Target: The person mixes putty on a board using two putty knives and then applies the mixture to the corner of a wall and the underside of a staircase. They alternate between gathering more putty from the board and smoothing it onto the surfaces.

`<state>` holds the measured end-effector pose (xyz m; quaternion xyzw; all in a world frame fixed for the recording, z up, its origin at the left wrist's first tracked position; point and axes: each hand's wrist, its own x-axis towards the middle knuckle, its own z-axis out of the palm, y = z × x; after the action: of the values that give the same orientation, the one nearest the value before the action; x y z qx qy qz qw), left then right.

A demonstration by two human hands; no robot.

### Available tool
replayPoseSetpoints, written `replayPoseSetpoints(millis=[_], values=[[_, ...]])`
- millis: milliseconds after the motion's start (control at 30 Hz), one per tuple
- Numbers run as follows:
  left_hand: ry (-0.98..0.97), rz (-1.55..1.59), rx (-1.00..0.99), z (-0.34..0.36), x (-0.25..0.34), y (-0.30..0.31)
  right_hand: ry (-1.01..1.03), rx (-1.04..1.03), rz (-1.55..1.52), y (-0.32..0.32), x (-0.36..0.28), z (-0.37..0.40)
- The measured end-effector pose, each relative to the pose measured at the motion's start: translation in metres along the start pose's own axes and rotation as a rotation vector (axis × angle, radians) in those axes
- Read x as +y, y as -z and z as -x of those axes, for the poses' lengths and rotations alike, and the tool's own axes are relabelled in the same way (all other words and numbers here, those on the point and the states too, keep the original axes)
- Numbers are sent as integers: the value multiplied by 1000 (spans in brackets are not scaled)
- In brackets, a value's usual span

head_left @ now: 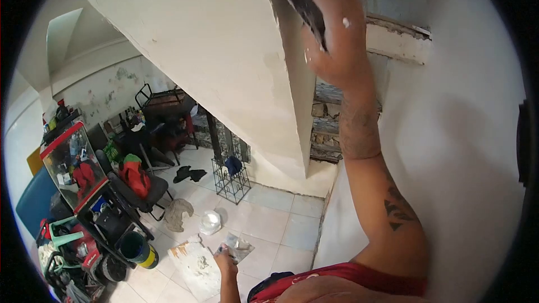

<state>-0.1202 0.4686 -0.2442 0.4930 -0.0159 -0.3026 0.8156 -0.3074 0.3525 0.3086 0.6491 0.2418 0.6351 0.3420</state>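
head view: from where i stand, the person's tattooed right hand [339,33] is raised high at the near right, its fingers bent around a dark, flat, tapering piece [306,8] beside the edge of the cream-painted sloping panel [224,50]. white specks dot the skin, and the top of the hand runs out of view. the left hand [225,261] is low, well apart from the right, at the right edge of a flat white board [196,266] with a brown, worn-looking corner and pale lumps on top. its fingers are curled, but i cannot tell whether they grip the board or something small.

just beside that hand is a clear plastic bag [241,247]; farther off, a round whitish bundle [210,222] and a crumpled grey-beige cloth [178,215] lie on the pale tiled floor [264,219]. beyond them is a black wire rack [231,180]. over at the left, a dark bucket with a yellow band [138,249] stands near a red-trimmed glass tank [74,165] and a dark chair [140,188] with red and green fabric on it.
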Motion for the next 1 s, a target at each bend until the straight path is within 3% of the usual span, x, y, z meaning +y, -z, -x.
replayPoseSetpoints(millis=[67,200,300,667,767,800,833,900,933,967,1000], values=[[-26,39,-34,-2,-4,6,33,-24,120,5,-6,14],[-44,41,17,-1,-8,0,-74,-37,40,-1,-14,40],[50,-10,-28,1,-5,-1,-108,-56,24,0,-17,50],[26,9,-107,0,-3,-7,-320,-187,-121,28,-36,116],[23,14,-29,12,14,-22,-597,-24,-395,42,-79,161],[-5,-142,-71,19,25,-19,-737,70,-530,41,-105,185],[-8,-15,-14,18,25,-26,-891,171,-672,38,-136,208],[-47,-92,5,27,46,-32,-1219,293,-935,23,-194,246],[-121,-168,21,30,53,-34,-1375,291,-1063,12,-220,258],[3,-47,137,38,75,-47,-1518,251,-1187,-3,-241,265],[-65,-48,64,38,79,-41,-1650,166,-1281,-18,-259,267]])
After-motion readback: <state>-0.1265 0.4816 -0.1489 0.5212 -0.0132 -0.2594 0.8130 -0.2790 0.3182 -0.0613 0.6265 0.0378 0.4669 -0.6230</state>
